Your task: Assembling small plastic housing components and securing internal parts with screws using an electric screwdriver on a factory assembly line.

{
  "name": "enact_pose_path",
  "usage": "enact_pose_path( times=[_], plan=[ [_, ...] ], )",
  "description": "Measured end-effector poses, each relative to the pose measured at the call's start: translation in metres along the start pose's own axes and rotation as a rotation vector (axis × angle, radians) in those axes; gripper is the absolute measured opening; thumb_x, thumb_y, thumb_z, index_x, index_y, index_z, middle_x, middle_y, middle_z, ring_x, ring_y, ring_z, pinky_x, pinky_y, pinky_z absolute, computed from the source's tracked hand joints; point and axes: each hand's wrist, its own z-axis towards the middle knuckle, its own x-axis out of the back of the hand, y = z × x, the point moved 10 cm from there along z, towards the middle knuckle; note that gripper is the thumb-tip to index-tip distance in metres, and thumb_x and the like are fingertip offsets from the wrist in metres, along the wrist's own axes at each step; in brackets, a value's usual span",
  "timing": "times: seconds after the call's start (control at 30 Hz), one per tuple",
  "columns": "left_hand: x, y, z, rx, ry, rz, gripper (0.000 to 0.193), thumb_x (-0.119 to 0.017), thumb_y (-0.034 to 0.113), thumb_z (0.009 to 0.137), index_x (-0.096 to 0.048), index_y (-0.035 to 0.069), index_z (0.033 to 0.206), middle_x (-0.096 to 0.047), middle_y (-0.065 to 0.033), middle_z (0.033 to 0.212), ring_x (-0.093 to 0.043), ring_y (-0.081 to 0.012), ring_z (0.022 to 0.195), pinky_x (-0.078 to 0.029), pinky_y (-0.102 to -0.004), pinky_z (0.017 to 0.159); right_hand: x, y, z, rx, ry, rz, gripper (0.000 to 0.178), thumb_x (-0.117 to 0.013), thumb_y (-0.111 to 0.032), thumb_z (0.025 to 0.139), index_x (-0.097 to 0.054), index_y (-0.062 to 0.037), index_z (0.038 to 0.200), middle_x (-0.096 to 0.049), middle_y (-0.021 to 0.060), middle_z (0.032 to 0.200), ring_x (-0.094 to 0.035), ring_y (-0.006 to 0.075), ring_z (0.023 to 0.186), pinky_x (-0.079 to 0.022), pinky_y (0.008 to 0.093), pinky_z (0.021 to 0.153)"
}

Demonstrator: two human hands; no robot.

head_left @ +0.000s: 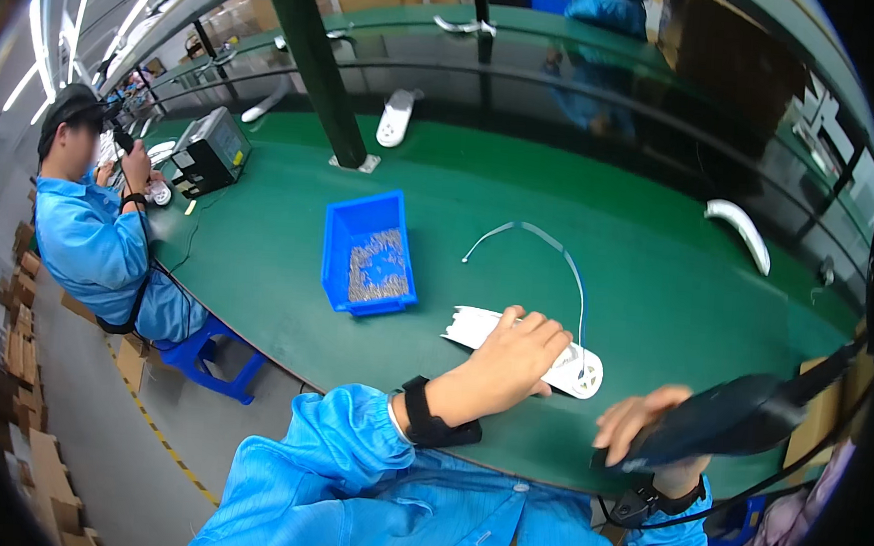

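On your green table (656,286): 1 blue bin (368,254) of small metal parts near the middle, 1 white curved shell (740,234) toward the right edge, another white shell (396,117) at the far edge. A co-worker (94,242) sits at the left edge.

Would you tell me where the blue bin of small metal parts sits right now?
In the head view, the blue bin sits on the green table, left of the left hand and the white plastic part it presses.

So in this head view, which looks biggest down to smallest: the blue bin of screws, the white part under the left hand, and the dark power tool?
1. Dark power tool, though it is nearest the camera, so unsure.
2. White part, partly hidden by the left hand.
3. Blue bin, looking about the same size as the white part.
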Motion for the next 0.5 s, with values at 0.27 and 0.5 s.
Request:
enact_pose_path(
  times=[0.27, 0.5],
  plan=[
    [0.09, -0.071, -0.01, 0.232, 0.334, 0.176, 0.036, -0.064, 0.007, 0.067, -0.05, 0.001, 0.099, -0.053, -0.0146, 0.099, -0.052, -0.0319, 0.093, -0.042, -0.0392, 0.077, 0.032, 0.085, 0.029, -0.472, -0.338, -1.194, 0.086, -0.078, -0.034, 0.058, -0.036, 0.0032, 0.124, -0.05, 0.0211, 0.104, -0.049, 0.0335, 0.094, -0.04, 0.0374, 0.084],
    [0.104, -0.187, -0.081, 0.745, 0.214, 0.367, 0.025, -0.056, 0.001, 0.07, -0.047, -0.002, 0.093, -0.054, -0.0211, 0.084, -0.057, -0.0377, 0.072, -0.048, -0.0432, 0.06, 0.062, 0.101, 0.068, -0.356, -0.455, -1.33, 0.064, -0.06, -0.009, 0.062, -0.038, 0.0003, 0.122, -0.045, 0.0199, 0.095, -0.046, 0.0343, 0.092, -0.041, 0.0384, 0.078]
  ],
)
